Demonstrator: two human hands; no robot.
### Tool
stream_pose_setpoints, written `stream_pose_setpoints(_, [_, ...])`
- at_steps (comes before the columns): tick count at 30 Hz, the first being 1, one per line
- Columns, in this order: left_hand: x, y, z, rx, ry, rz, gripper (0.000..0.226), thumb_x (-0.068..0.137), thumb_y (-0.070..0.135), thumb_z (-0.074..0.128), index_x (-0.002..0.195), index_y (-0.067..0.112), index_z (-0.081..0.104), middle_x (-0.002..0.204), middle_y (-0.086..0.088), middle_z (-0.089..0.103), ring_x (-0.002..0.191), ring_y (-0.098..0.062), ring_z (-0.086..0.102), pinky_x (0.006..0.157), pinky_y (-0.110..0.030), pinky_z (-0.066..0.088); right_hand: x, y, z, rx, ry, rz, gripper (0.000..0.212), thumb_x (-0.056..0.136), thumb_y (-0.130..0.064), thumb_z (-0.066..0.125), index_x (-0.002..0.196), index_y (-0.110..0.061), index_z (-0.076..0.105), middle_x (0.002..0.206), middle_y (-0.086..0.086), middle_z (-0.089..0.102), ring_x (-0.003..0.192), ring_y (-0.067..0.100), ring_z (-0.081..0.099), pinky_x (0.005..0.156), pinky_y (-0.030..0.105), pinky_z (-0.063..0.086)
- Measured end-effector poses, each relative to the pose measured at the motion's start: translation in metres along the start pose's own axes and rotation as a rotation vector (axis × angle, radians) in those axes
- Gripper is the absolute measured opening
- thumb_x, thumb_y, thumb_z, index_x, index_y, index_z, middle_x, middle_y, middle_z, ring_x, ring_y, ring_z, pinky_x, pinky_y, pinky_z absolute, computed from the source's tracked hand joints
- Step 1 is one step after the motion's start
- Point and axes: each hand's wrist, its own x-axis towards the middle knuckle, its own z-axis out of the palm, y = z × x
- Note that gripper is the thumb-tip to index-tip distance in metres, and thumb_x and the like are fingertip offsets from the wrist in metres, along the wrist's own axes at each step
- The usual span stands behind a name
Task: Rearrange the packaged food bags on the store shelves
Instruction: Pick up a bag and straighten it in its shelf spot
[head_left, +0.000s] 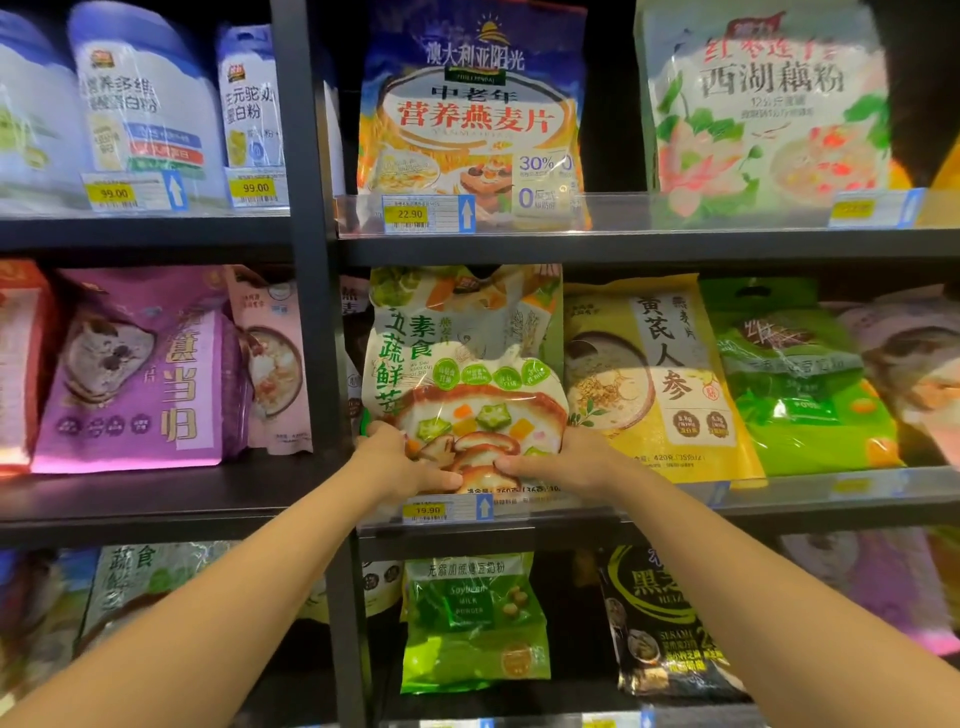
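Evidently dark store shelves (571, 249), partly blurred.

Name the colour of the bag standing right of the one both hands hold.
Yellow, with dark lettering: the yellow bag on the middle shelf, seen in the head view.

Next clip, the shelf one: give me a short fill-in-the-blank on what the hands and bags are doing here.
1. Both the left hand and the right hand have a grip on the ____ edge of the vegetable oatmeal bag.
2. That bag stands on the ____ shelf of the three visible.
3. The price tag below it reads ____.
4. The yellow oatmeal bag stands to its ____.

Missing words: bottom; middle; 19.90; right
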Motion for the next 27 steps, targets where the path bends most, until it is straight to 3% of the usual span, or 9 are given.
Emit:
stream_pose_setpoints(4, [-0.012, -0.005, 0.004, 0.129, 0.122, 0.103, 0.108, 0.072, 0.055, 0.087, 0.145, 0.001, 0.028, 0.147, -0.017, 0.037, 0.123, -0.025, 0.048, 0.09, -0.029, 0.042, -0.003, 0.003, 0.005, 0.002, 0.046, -0.075, 0.044, 0.08, -0.061, 0.083, 0.108, -0.026, 0.08, 0.105, -0.009, 0.08, 0.103, 0.015, 0.072, 0.096, 0.036, 0.057])
stream_pose_setpoints(7, [-0.018, -0.007, 0.003, 0.108, 0.183, 0.17, 0.091, 0.077, 0.053, 0.083, 0.139, 0.005, 0.037, 0.142, -0.017, 0.042, 0.115, -0.023, 0.051, 0.093, -0.033, 0.046, -0.006, 0.003, 0.006, -0.012, 0.107, -0.11, 0.041, 0.084, -0.06, 0.079, 0.102, -0.024, 0.081, 0.098, -0.009, 0.08, 0.096, 0.012, 0.072, 0.087, 0.032, 0.056])
stream_pose_setpoints(12, [-0.026, -0.005, 0.004, 0.034, 0.241, 0.239, 0.073, 0.079, 0.055, 0.08, 0.126, 0.011, 0.045, 0.14, -0.016, 0.044, 0.122, -0.027, 0.051, 0.097, -0.038, 0.049, -0.01, 0.0, 0.001, 0.058, 0.217, -0.143, 0.029, 0.082, -0.064, 0.079, 0.097, -0.04, 0.076, 0.1, -0.019, 0.076, 0.105, 0.014, 0.07, 0.081, 0.026, 0.052])
stream_pose_setpoints(16, [-0.031, 0.003, 0.001, 0.047, 0.319, 0.287, 0.077, 0.08, 0.064, 0.075, 0.129, 0.01, 0.049, 0.133, -0.013, 0.05, 0.118, -0.026, 0.052, 0.094, -0.041, 0.05, -0.013, -0.009, -0.008, 0.077, 0.329, -0.139, 0.072, 0.076, -0.077, 0.074, 0.13, -0.029, 0.069, 0.12, -0.004, 0.075, 0.116, 0.022, 0.067, 0.092, 0.035, 0.053])
stream_pose_setpoints(19, [-0.037, 0.012, -0.005, 0.086, 0.338, 0.292, 0.082, 0.077, 0.073, 0.071, 0.128, 0.011, 0.053, 0.125, -0.009, 0.057, 0.112, -0.026, 0.059, 0.092, -0.048, 0.055, -0.018, -0.015, -0.017, 0.088, 0.352, -0.148, 0.059, 0.075, -0.078, 0.074, 0.108, -0.028, 0.078, 0.099, -0.009, 0.079, 0.101, 0.016, 0.072, 0.077, 0.03, 0.054])
stream_pose_setpoints(21, [-0.04, 0.015, -0.005, 0.086, 0.331, 0.281, 0.082, 0.076, 0.074, 0.071, 0.126, 0.011, 0.055, 0.122, -0.009, 0.06, 0.108, -0.025, 0.062, 0.09, -0.049, 0.057, -0.022, -0.018, -0.022, 0.094, 0.344, -0.128, 0.068, 0.073, -0.077, 0.076, 0.102, -0.016, 0.08, 0.093, 0.0, 0.081, 0.095, 0.02, 0.074, 0.077, 0.034, 0.056])
stream_pose_setpoints(24, [-0.047, 0.02, -0.004, 0.06, 0.324, 0.271, 0.08, 0.076, 0.073, 0.072, 0.124, 0.011, 0.057, 0.121, -0.009, 0.061, 0.107, -0.025, 0.063, 0.09, -0.049, 0.057, -0.028, -0.021, -0.029, 0.164, 0.291, -0.052, 0.09, 0.061, -0.08, 0.081, 0.115, -0.008, 0.076, 0.109, 0.009, 0.079, 0.102, 0.024, 0.073, 0.095, 0.049, 0.058])
stream_pose_setpoints(27, [-0.057, 0.023, -0.004, 0.043, 0.331, 0.284, 0.076, 0.077, 0.068, 0.075, 0.122, 0.01, 0.057, 0.12, -0.011, 0.062, 0.11, -0.028, 0.062, 0.091, -0.051, 0.056, -0.038, -0.028, -0.036, 0.366, 0.122, 0.089, 0.122, 0.044, -0.075, 0.092, 0.139, -0.006, 0.059, 0.133, 0.006, 0.07, 0.121, 0.028, 0.067, 0.106, 0.047, 0.053])
